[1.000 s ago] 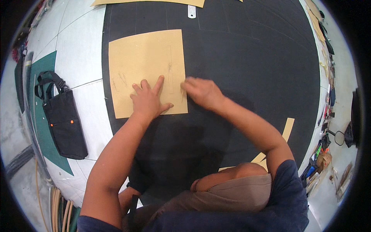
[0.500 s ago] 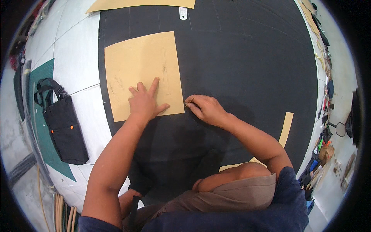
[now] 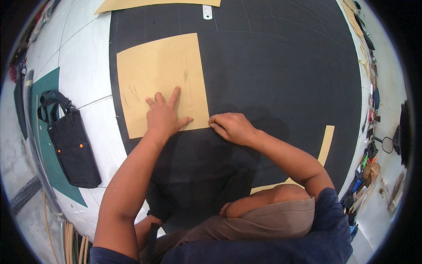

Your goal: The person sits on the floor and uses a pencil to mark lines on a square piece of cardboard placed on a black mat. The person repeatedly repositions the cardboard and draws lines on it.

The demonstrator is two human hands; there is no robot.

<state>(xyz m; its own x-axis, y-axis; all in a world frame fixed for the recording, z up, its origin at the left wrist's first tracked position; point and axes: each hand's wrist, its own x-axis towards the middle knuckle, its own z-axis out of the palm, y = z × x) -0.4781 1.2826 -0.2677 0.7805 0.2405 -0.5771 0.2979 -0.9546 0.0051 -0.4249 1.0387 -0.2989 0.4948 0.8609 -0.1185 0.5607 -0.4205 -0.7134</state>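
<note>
A tan card panel (image 3: 151, 66) with a gently bowed top edge lies flat on a large black sheet (image 3: 272, 79), towards the sheet's left side. The left hand (image 3: 162, 116) rests palm down across the panel's lower middle, fingers spread and gripping nothing, hiding that part of it. The right hand (image 3: 232, 126) is at the panel's lower right edge, thumb and forefinger pinched together; whether they hold something small, I cannot tell. Beyond the panel, a larger tan card piece (image 3: 158, 4) and the rounded end of a metal ruler (image 3: 207, 12) reach in from the top, near thin pale lines on the sheet. A narrow tan strip (image 3: 326, 143) lies to the right, its lower part covered by the right arm, and the bent knee (image 3: 283, 193) blocks most of another tan piece (image 3: 263, 188). Left of the sheet, on white floor tiles (image 3: 88, 44), a black bag (image 3: 77, 154) with orange tabs partly covers a green cutting mat (image 3: 66, 187).
</note>
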